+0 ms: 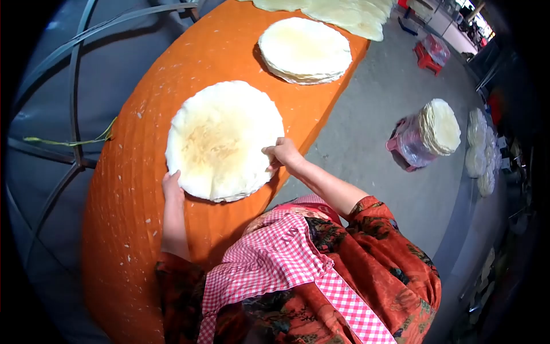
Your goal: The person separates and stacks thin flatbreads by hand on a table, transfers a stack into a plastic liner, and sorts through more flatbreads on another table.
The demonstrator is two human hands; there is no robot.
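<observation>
A stack of round, thin, off-white sheets [226, 137] with wavy edges and a yellowish-brown middle lies on the orange-covered table. My left hand [173, 188] grips its lower left edge, with the thumb on top and the other fingers mostly hidden. On the right edge, my right hand [282, 155] is closed, thumb and fingers pinching the rim. How many sheets each hand holds cannot be made out. Farther along the table sits a second stack of similar round sheets [305, 49], apart from both hands.
More pale sheets [344, 14] overlap at the far end of the orange table [137, 189]. On the grey floor to the right, another stack [439, 127] rests on a plastic-wrapped stool [409, 143]. A red stool [428, 58] stands farther back. Metal bars [74, 86] run along the left.
</observation>
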